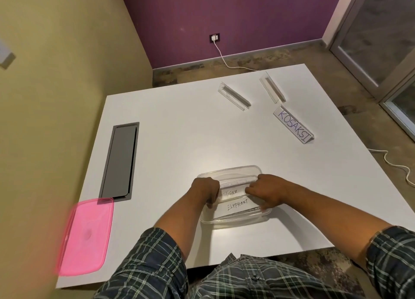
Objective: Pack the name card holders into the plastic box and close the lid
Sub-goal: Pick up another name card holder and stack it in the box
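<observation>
The clear plastic box (233,170) sits on the white table near its front edge. Inside lie a holder reading TIGER (231,192) and one reading ELEPHANT (237,205), with a third clear holder (238,180) behind them. My left hand (207,192) grips the left ends of the holders inside the box, my right hand (266,192) grips their right ends. Three more holders stand at the far right: an empty one (234,96), another empty one (272,89) and one reading KOSAKSI (293,124). The pink lid (86,236) lies at the table's front left corner.
A grey cable hatch (120,161) is set into the table (179,141) at the left. A yellow wall runs along the left side. A white charger cable (224,58) trails across the floor behind the table and another at the right.
</observation>
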Tool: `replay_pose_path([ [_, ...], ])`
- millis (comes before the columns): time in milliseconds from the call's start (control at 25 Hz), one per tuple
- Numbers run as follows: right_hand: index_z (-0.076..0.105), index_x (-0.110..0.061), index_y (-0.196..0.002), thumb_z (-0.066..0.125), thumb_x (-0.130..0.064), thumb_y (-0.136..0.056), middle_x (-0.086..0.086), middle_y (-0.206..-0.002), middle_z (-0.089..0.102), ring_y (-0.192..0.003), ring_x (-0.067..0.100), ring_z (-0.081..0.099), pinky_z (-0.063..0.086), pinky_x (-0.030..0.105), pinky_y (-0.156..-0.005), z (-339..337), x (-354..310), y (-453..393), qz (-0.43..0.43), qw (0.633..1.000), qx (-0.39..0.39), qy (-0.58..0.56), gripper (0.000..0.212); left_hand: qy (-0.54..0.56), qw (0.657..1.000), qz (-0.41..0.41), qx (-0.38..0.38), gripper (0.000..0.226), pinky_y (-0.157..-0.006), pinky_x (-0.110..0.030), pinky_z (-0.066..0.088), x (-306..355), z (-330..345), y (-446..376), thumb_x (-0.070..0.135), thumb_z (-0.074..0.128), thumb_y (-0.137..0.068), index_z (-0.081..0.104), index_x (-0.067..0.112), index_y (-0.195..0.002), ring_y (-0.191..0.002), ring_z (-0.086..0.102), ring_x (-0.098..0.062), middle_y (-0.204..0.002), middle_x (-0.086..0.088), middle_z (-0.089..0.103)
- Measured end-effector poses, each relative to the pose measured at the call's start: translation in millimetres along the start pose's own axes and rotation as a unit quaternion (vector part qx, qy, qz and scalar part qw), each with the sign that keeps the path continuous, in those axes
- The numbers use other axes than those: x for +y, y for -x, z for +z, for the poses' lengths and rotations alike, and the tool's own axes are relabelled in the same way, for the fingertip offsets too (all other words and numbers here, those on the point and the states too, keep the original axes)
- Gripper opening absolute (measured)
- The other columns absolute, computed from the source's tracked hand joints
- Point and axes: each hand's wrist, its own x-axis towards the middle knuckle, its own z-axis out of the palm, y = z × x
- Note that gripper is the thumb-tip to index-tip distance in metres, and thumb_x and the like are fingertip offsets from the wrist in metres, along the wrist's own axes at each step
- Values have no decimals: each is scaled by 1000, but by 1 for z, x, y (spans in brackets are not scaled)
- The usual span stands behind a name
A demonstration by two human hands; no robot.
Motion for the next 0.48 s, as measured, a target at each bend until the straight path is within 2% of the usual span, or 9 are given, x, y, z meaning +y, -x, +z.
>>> replay_pose_path([
  [120,54,-14,-117,65,-18,-83,9,-108,67,-92,33,66,42,37,-88,7,-5,-4,-13,1000,-10,15,37,-9,1000,2,1,25,-83,-32,59,0,6,-1,20,84,-69,76,19,-93,-89,74,-20,-91,-3,77],
  [200,56,-11,-115,60,-8,-83,11,-106,67,-90,34,66,42,37,-88,10,-9,-6,-17,1000,-12,21,33,-16,1000,6,3,24,-82,-32,59,1,8,-2,19,83,-69,77,17,-91,-88,75,-20,-89,-2,78],
  [400,58,-10,-113,63,-8,-83,13,-108,67,-93,35,66,47,39,-88,3,-12,-9,-14,999,-34,10,30,-60,998,24,-4,25,-82,-34,60,8,3,-4,19,83,-69,76,15,-93,-89,74,-22,-94,-5,77],
  [480,60,-9,-111,64,-11,-85,13,-108,67,-95,35,67,49,41,-87,0,-12,-9,-18,999,-47,13,27,-54,998,32,-20,26,-81,-33,59,9,-2,-6,19,85,-68,77,13,-91,-81,74,-20,-86,-4,76],
])
